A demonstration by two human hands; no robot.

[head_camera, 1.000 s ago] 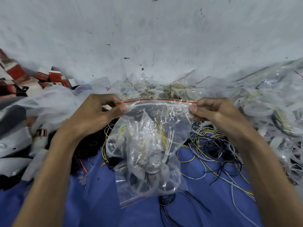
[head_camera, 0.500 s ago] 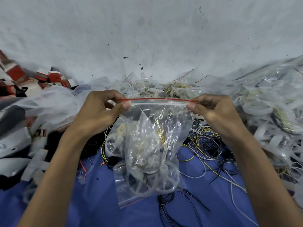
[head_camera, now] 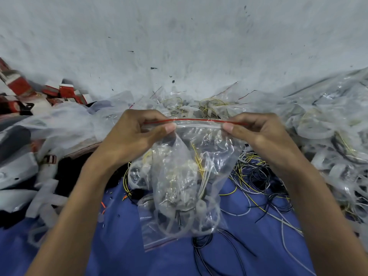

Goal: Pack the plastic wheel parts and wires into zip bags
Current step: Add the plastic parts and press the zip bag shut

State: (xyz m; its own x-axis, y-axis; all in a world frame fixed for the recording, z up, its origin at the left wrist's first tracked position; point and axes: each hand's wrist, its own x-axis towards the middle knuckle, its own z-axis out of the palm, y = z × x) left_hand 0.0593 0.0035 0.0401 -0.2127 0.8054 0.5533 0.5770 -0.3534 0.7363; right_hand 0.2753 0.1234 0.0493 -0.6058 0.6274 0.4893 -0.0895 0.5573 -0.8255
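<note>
Your left grip [head_camera: 135, 140] and right grip [head_camera: 264, 136] have crept inward along the red seal strip [head_camera: 199, 120], pinching the filled clear plastic zip bag [head_camera: 189, 176] held over loose coloured wires [head_camera: 256, 176]: this bag looks nearly closed, heaps remain unpacked.

Evenly lit, soft and diffuse; faint glare on zip bag [head_camera: 209, 148]; strong fisheye bending at edges, slight softness.
</note>
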